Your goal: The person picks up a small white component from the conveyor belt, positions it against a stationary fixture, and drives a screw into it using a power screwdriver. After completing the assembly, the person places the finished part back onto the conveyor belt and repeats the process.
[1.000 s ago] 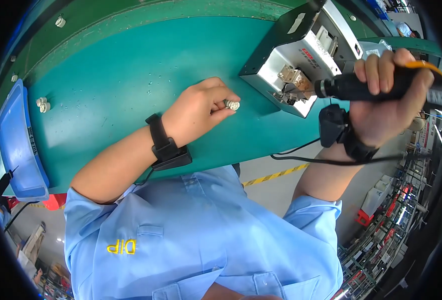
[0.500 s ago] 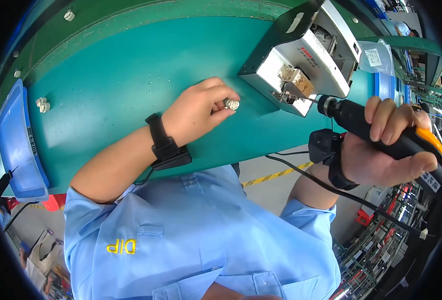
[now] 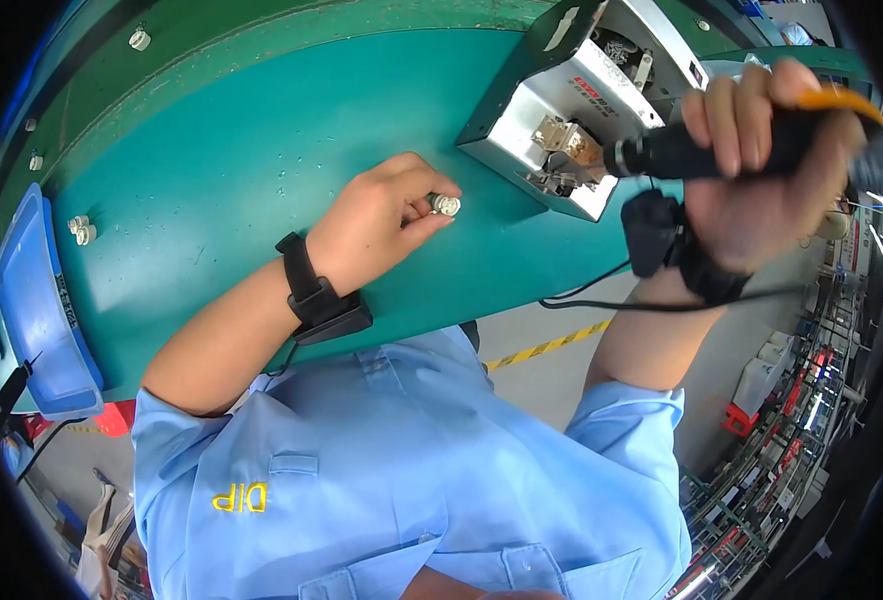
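My left hand (image 3: 377, 212) is over the green mat, pinching a small round whitish part (image 3: 447, 205) between thumb and fingers. The wrapped fingers of my right hand (image 3: 737, 225) hold a black and orange electric screwdriver (image 3: 672, 152), blurred at its rear. Its nose points left at the front of a silver and black screw feeder (image 3: 587, 95). The bit end is close to the metal outlet (image 3: 572, 150) there; whether it touches a screw cannot be made out.
A blue tray (image 3: 47, 310) stands at the mat's left edge. Near it sit two small white parts (image 3: 83, 232), with another (image 3: 140, 39) on the far ledge. Tiny clear bits lie on the mat (image 3: 212, 130). A black cable (image 3: 602, 303) hangs below the right wrist.
My right hand and the screwdriver have shifted up and left in the picture, the nose staying by the feeder's outlet. The left hand keeps its pinch on the round part. The view has shifted slightly.
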A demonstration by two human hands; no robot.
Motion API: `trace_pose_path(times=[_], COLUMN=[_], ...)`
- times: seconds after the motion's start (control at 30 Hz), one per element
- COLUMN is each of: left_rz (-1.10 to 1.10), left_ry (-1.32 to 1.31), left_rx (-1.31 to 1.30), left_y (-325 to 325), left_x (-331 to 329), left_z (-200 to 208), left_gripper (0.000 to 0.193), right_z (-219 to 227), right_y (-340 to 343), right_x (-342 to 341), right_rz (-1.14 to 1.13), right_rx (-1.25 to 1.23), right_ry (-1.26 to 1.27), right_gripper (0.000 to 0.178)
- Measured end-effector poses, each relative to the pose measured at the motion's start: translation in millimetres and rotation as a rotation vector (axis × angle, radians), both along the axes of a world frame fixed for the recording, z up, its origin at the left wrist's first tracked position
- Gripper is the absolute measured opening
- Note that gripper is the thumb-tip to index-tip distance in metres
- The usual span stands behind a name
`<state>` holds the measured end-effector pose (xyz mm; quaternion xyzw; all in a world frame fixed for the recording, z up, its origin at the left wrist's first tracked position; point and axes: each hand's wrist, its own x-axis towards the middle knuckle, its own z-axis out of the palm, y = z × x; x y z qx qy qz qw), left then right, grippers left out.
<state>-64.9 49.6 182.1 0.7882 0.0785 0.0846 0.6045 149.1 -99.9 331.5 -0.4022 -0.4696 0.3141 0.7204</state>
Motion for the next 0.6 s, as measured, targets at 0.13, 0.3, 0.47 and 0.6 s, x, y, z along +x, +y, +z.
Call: trace_pose_path(times=[0.13,0.3,0.47,0.6], left_rz=[0.024,0.005,0.015,0.057], left_ry=[-0.009,0.014,-0.005,-0.078], left_rx=[0.007,-0.003,-0.019,0.118], left_y=[-1,2,0,1], left_x=[-1,2,3,-2], left_z=[-3,1,8,21], left_gripper=[0.021,0.022,0.023,0.023], right_z=[-18,-18,-30,-29], right_y=[13,10,19,21], right_x=[-10,-66,-87,-89], right_rz=[-0.180,-0.160,-0.163,-0.219], right_rx=[-0.074,0.105,0.143,0.098], right_ry=[0.250,0.036,-0.127,-0.097], right_gripper=[0.055,0.058,0.062,0.063])
